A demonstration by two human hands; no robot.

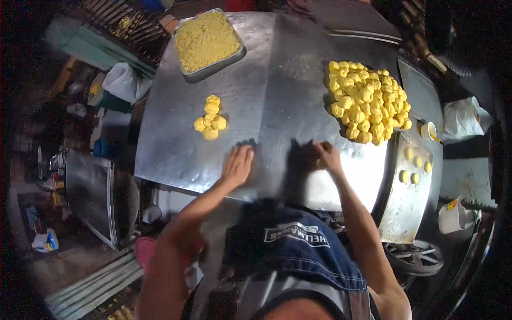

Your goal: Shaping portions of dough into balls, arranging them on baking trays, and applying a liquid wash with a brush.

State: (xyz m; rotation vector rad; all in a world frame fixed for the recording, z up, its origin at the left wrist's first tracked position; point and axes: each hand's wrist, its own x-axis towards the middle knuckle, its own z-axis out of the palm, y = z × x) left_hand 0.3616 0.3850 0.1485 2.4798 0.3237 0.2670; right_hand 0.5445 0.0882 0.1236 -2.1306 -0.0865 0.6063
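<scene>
Over the near edge of a metal table (pixel 298 101), my left hand (pixel 238 165) lies with its fingers stretched out, holding nothing. To its right, my right hand (pixel 327 158) is closed, its fingers curled over the tabletop; whatever they may hold is hidden. Beyond the left hand sits a small cluster of yellow dough balls (pixel 212 122). A large heap of yellow dough pieces (pixel 368 101) lies farther off, to the right of the right hand. At the far left of the table stands a metal tray (pixel 217 68) full of crumbly yellow filling.
At the table's right side, a baking sheet (pixel 401 213) carries several round yellow dough pieces. A small cup (pixel 428 131) with a yellow-handled tool stands by it. White plastic bags (pixel 463 121) and a white bucket (pixel 452 217) are farther right. A metal-framed panel (pixel 89 192) stands left.
</scene>
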